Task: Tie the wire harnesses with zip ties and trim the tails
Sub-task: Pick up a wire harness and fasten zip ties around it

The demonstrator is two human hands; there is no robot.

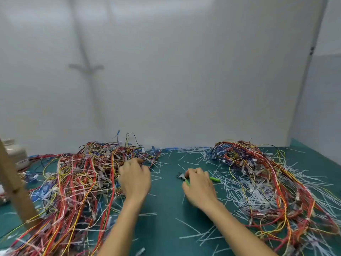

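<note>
The left hand (135, 180) reaches palm-down into the near edge of the left heap of wire harnesses (77, 185), its fingers bent down among the red and yellow wires. Blur hides whether they have closed on anything, so I cannot tell. The right hand (200, 187) lies over the green-handled cutters (215, 179), fingers curled round them, with the dark nose poking out left of the knuckles and one green handle end showing on the right.

The likeliest trouble is the tangle itself. The heap is dense, and a pull on one harness would probably drag its neighbours along or snag a connector. The nose of the cutters points toward the left hand, so bringing the hands together carelessly could nick a finger, or a wire's insulation in place of a tie tail. Loose zip ties (258, 198) and cut tails lie mixed over the green mat (166, 218) (whole ties and offcuts look much alike here), so a useless stub could be picked up.

The left heap lies under and to the left of the left hand's fingertips. A second heap of harnesses (267, 172) sits to the right of the right hand, apart from it, with white ties scattered between
</note>
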